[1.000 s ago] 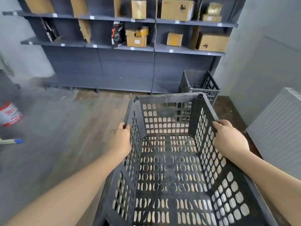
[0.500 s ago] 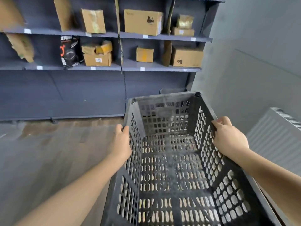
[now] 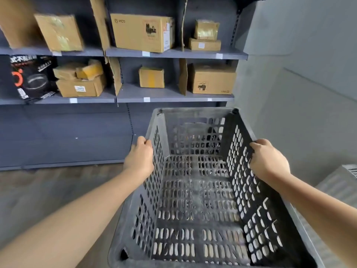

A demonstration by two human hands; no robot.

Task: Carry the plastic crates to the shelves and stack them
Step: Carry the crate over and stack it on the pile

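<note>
I hold an empty black perforated plastic crate (image 3: 195,113) in front of me, off the floor. My left hand (image 3: 139,159) grips its left rim and my right hand (image 3: 268,159) grips its right rim, fingers curled over the edges. The dark grey shelves (image 3: 173,53) stand just ahead, their lower boards level with the crate's far rim. The second crate seen earlier by the shelf's right end is hidden behind the one I carry.
Cardboard boxes (image 3: 143,31) fill the upper and middle shelf boards, with a black printed box (image 3: 31,76) at left. A grey wall (image 3: 299,93) runs along the right, a white ribbed panel (image 3: 340,182) leaning low against it. Wooden floor (image 3: 48,190) lies at left.
I have moved closer to the shelves with the crate, and the view has swung right and up. The floor crate by the shelf end has passed out of sight behind the carried crate.
</note>
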